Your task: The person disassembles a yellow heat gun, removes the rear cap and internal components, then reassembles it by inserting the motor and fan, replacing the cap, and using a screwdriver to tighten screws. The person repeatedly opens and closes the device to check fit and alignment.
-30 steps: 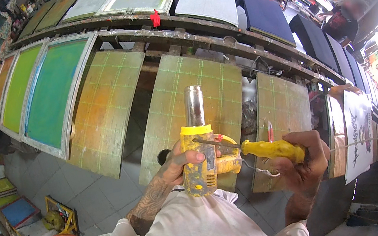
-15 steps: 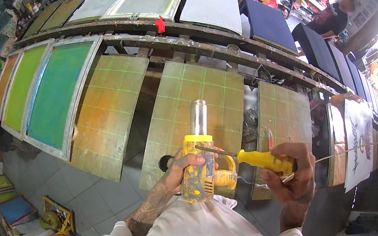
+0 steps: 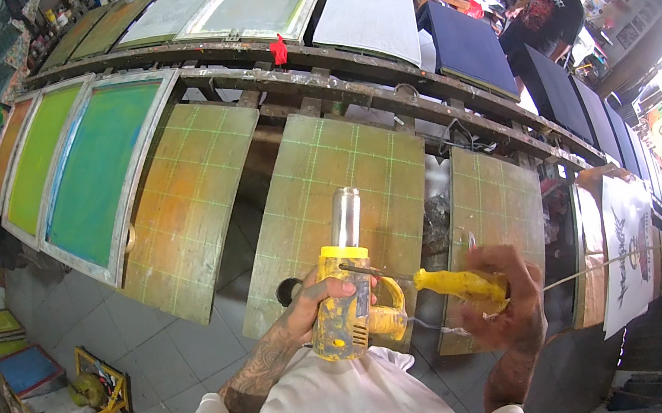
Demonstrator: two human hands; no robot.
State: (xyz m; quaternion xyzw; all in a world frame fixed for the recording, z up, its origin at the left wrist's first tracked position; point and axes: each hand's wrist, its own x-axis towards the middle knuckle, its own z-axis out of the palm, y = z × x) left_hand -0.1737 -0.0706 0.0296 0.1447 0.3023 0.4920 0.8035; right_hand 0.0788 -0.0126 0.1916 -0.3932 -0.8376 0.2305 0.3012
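Note:
A worn yellow heat gun [image 3: 341, 320] with a bare metal nozzle points away from me, over the boards. My left hand [image 3: 312, 304] is wrapped around its body from the left, thumb lying across the casing below the yellow collar. In my right hand [image 3: 511, 299] is a screwdriver [image 3: 449, 281] with a yellow handle, its dark shaft aimed left. The shaft's end meets the side of the heat gun just under the collar; how far it goes in I cannot make out. My right fingers are slightly blurred around the handle's end.
Flat boards with green grid lines [image 3: 331, 154] reach out from a long dark rail. Framed printing screens [image 3: 102, 170] lean at left. A pale cord [image 3: 620, 261] runs off right. One person [image 3: 549, 17] stands far right, another sits at left; someone's hands rest on a far screen.
My right fingers have shifted on the screwdriver handle, and the heat gun sits slightly lower in view. The person at far right now stands more upright and farther left.

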